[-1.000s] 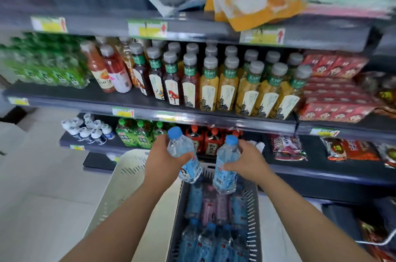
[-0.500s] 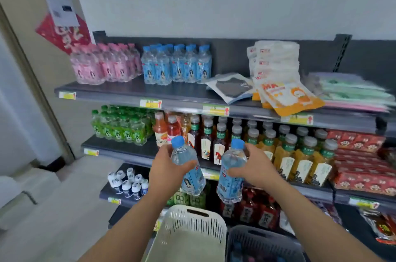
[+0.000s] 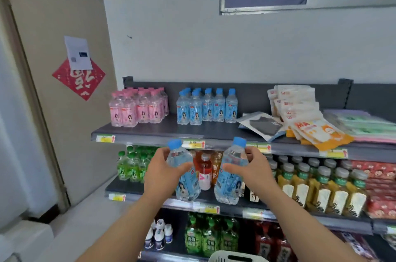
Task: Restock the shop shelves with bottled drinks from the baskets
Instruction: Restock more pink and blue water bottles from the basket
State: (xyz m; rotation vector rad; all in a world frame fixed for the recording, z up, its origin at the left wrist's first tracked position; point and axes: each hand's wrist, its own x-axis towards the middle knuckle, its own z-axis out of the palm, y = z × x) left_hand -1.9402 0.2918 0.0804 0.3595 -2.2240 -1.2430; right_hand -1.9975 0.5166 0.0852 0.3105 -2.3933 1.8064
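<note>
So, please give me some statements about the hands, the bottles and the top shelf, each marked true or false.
1. Each hand holds one blue-capped bottle. True: the left hand grips the left bottle and the right hand grips the right bottle.
2. The held bottles stand on the top shelf. False: they are in the air, below its front edge.
3. Pink bottles stand left of the blue bottles on the top shelf. True.
4. The held bottles have green caps. False: blue caps.
5. The top shelf holds only drinks. False: flat packets lie at its right.
</note>
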